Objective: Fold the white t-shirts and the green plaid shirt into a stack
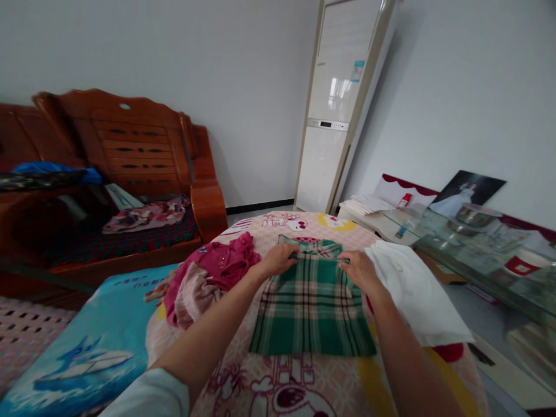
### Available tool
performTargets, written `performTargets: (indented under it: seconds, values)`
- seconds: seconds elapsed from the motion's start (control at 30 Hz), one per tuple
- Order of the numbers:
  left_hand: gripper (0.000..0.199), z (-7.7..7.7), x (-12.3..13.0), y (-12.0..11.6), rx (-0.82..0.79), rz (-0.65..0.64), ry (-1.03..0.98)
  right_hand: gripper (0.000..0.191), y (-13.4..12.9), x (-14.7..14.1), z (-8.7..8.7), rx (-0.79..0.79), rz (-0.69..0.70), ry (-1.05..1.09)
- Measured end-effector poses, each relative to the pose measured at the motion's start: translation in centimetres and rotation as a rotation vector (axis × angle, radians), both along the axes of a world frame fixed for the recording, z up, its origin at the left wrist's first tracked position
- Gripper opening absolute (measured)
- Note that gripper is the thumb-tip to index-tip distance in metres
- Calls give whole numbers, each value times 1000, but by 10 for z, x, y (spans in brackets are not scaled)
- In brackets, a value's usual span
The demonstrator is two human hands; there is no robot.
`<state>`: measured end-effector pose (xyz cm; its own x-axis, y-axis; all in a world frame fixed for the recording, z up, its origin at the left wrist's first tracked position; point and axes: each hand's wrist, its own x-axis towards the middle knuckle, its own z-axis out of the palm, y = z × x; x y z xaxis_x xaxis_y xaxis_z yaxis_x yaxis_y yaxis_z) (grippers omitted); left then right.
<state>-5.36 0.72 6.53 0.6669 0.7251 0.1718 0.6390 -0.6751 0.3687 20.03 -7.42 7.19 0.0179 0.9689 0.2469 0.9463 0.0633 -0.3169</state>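
Note:
A green plaid garment [310, 307] lies spread on a round surface covered with a pink patterned cloth [339, 382]. My left hand [281, 259] pinches its far edge on the left, and my right hand [358, 268] pinches the same edge on the right. Beyond that edge, a further part of the plaid fabric [324, 248] shows between the hands. Left of it is a crumpled magenta garment [226, 263] with a pale pink cloth [197, 292] on it. To the right lies a folded white cloth [417, 292], close by my right forearm.
A wooden armchair [139, 145] with a floral cloth [147, 215] on its seat stands at the left. In the corner rises a tall white air conditioner [325, 104]. A glass-topped table [456, 249] with a metal bowl [471, 217] is at the right. A blue mat [117, 324] lies lower left.

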Motion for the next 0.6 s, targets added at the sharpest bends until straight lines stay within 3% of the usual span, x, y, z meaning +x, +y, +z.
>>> performTargets:
  seconds: [0.17, 0.33, 0.5, 0.6]
  values:
    - [24, -5, 14, 35, 105, 108, 74, 21, 46, 5, -4, -24, -61, -124]
    - [23, -5, 24, 57, 128, 163, 187, 23, 73, 0, -4, -74, -99, -258]
    - [28, -14, 32, 72, 194, 200, 187, 29, 84, -9, -5, -71, -130, -366]
    - [35, -28, 32, 61, 278, 242, 36, 33, 75, -14, -15, -25, -150, -400]
